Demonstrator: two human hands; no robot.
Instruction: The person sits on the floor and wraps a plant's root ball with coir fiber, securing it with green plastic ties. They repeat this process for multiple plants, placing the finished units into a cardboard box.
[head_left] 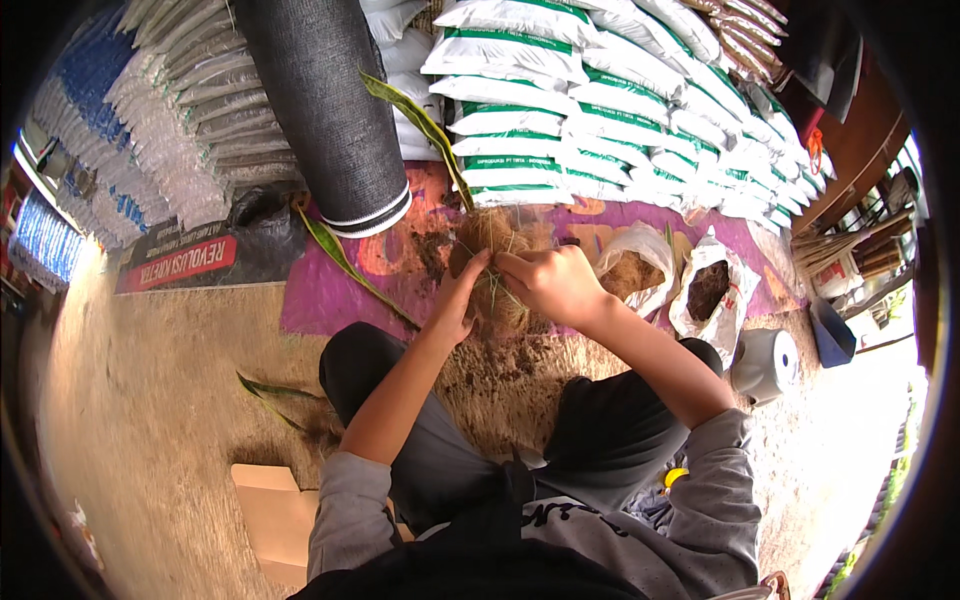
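A ball of brown coconut fibre (pixel 487 228) sits in front of me between my knees, and a long yellow-edged snake plant leaf (pixel 428 124) rises from its top. My left hand (pixel 462 292) is closed around the ball's left side, thumb near the top. Against its front, my right hand (pixel 552 284) is closed in a pinch, fingertips close to my left thumb. Thin pale green strands (pixel 493 283) show below the fingertips. What the right fingers pinch is too small to make out. Another snake plant leaf (pixel 350 262) lies to the left on the purple sheet (pixel 320 302).
Open white bags of brown fibre (pixel 630 273) and dark soil (pixel 708 290) stand at right, near a grey-white roll-shaped object (pixel 766 365). Stacked white sacks (pixel 510 120) and a black mesh roll (pixel 325 100) stand behind. Loose leaves (pixel 270 392) and cardboard (pixel 272 515) lie at left.
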